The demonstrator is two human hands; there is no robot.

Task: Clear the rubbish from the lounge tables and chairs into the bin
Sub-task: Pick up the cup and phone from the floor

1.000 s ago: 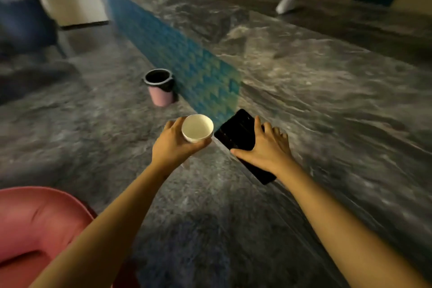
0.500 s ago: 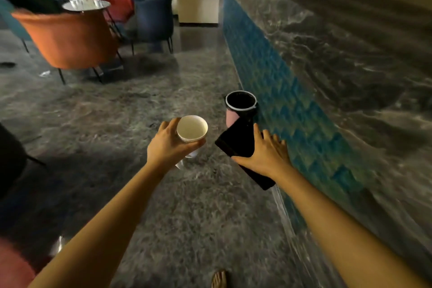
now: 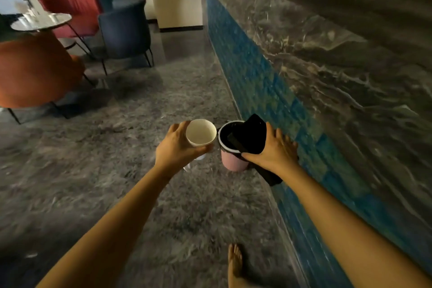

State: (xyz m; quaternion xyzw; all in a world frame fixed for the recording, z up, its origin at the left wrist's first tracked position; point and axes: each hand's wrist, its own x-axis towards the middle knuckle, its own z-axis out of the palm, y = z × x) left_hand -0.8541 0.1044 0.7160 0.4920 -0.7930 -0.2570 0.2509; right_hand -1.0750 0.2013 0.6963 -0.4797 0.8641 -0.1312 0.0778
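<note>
My left hand [image 3: 174,149] grips a white paper cup [image 3: 201,133] from the side, its mouth facing up, just left of the bin. The pink bin [image 3: 233,161] with a black liner stands on the floor against the counter's base. My right hand [image 3: 272,151] holds a flat black tray-like piece [image 3: 252,133], thumb under it and fingers on top. The piece's upper end overlaps the bin's mouth; its lower end sticks out below my wrist.
A long marble counter [image 3: 339,58] with a blue tiled front [image 3: 257,82] runs along the right. At the far left stand an orange chair [image 3: 35,72], a red chair [image 3: 72,7], a dark blue chair [image 3: 124,28] and a round table [image 3: 44,22] with items. My bare foot [image 3: 236,266] is on the floor.
I have walked nearer to the bin. It now sits right under my hands, and the black piece has moved over its mouth. Both hands keep their hold.
</note>
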